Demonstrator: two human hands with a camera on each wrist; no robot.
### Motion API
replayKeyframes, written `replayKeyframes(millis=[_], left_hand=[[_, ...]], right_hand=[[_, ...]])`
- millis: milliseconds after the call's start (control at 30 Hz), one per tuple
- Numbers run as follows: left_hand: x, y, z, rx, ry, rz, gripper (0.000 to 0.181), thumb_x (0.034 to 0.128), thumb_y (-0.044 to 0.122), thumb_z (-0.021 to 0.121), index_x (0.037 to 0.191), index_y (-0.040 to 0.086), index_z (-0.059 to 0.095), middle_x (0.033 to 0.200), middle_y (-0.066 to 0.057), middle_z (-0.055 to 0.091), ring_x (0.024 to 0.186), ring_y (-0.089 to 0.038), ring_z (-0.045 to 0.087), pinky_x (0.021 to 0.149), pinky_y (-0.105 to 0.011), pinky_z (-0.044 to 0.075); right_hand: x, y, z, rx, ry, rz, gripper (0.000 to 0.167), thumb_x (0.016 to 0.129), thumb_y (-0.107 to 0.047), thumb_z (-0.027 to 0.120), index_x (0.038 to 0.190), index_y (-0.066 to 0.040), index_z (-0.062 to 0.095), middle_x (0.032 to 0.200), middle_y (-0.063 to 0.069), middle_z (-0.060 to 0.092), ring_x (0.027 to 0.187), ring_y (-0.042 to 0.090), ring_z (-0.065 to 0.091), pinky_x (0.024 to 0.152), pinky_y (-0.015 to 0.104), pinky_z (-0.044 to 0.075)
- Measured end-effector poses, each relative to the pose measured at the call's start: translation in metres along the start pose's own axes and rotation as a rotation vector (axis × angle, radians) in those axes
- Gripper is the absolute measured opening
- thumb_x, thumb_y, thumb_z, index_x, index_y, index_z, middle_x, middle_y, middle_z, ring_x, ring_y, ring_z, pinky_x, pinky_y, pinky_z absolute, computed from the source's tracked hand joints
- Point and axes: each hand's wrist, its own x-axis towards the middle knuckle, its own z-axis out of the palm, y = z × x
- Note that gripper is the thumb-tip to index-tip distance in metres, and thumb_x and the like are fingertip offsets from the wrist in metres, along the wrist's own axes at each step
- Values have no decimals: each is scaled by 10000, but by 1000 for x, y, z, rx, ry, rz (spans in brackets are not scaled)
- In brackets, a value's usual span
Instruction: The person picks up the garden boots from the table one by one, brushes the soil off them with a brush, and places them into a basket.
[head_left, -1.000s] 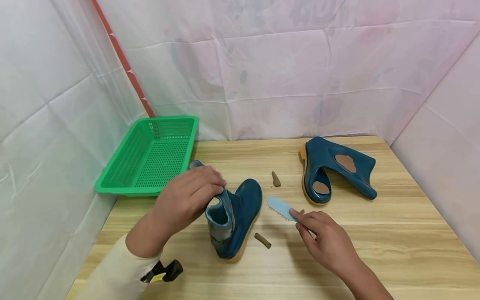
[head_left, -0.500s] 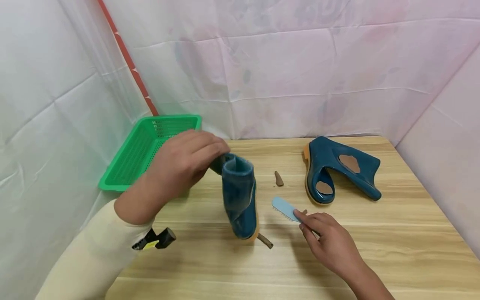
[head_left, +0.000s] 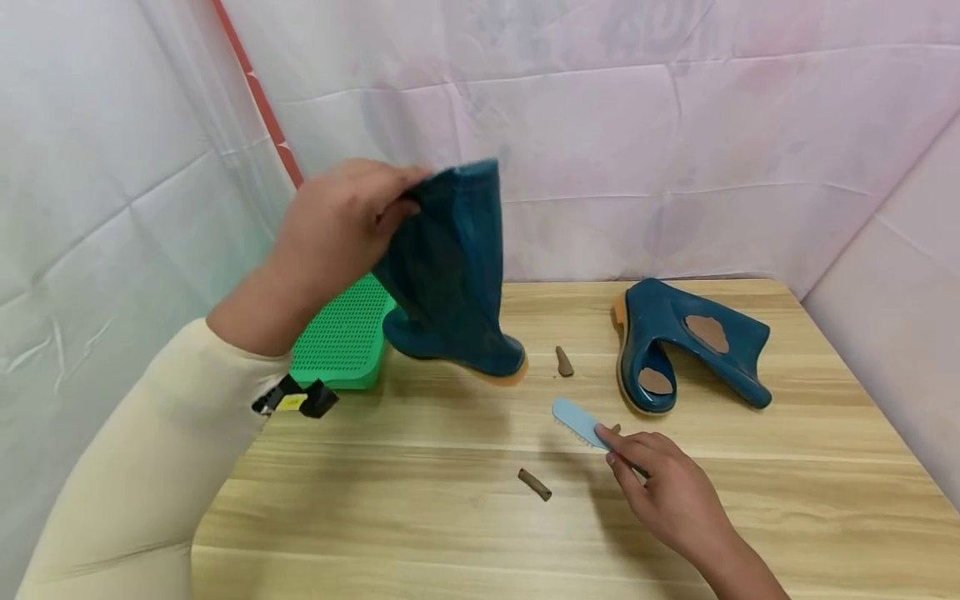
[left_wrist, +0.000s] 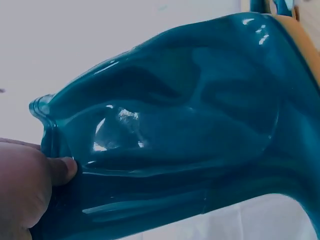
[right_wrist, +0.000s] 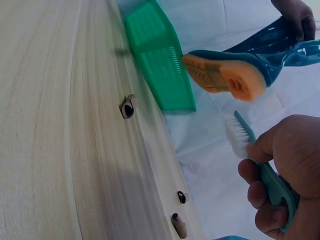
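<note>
A dark blue rubber boot (head_left: 457,267) with an orange sole is held up off the table, shaft upward. At the top rim of its shaft my left hand (head_left: 337,225) pinches it; the thumb presses on the outside in the left wrist view. The orange sole (right_wrist: 225,75) faces the right wrist camera. My right hand (head_left: 667,487) grips the handle of a light blue brush (head_left: 577,421) low over the table, its white bristles (right_wrist: 237,135) visible in the right wrist view. Right of the brush lies a second blue boot (head_left: 663,312) with brown patches on it.
Behind the raised boot, partly hidden, is a green plastic basket (head_left: 348,375). Small brown rolled pieces lie on the wooden table (head_left: 420,517): one (head_left: 565,362) farther back, one (head_left: 535,484) nearer, another (head_left: 617,429) beside the right hand. Pale cloth (head_left: 585,142) encloses the table.
My left hand has lifted the boot from the table and swung it upright, and it now covers part of the basket. The right hand with the brush has stayed almost still.
</note>
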Motion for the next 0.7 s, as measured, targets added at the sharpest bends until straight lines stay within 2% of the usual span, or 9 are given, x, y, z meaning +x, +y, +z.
replayKeyframes(millis=[167, 300, 500, 600, 700], left_hand=[[7, -14, -8, 44, 57, -105, 378, 989, 88, 667, 1367, 88, 659, 1097, -183, 745, 991, -356, 703, 873, -493, 575], [15, -22, -16, 75, 69, -178, 366, 1017, 127, 638, 1382, 104, 658, 1178, -176, 726, 1020, -363, 702, 877, -497, 570], [26, -39, -29, 133, -32, -379, 325, 1068, 200, 545, 1369, 78, 552, 1267, -199, 685, 1052, -421, 678, 932, -528, 555], [27, -50, -34, 147, -90, -485, 349, 1078, 201, 515, 1399, 74, 562, 1323, -212, 651, 1137, -431, 646, 1004, -527, 520], [26, -62, -39, 145, -132, -560, 379, 1081, 182, 501, 1436, 68, 565, 1376, -212, 616, 1215, -435, 602, 1075, -518, 463]], right_hand=[[0, 2, 1, 12, -9, 5, 441, 870, -63, 807, 1292, -172, 736, 1008, -63, 719, 817, 70, 542, 611, 257, 492], [-1, 2, 2, 24, -17, 15, 436, 873, -64, 807, 1290, -174, 738, 1024, -54, 720, 815, 72, 532, 602, 242, 474], [-2, 3, 3, 26, -33, 36, 430, 883, -73, 800, 1295, -180, 735, 1028, -62, 719, 827, 77, 542, 618, 257, 488], [-2, 3, 4, 20, -47, 47, 426, 887, -82, 800, 1296, -183, 735, 1036, -57, 724, 846, 85, 562, 643, 286, 515], [-1, 3, 4, 9, -73, 72, 423, 896, -96, 798, 1303, -191, 731, 1048, -50, 727, 860, 95, 568, 675, 323, 537]])
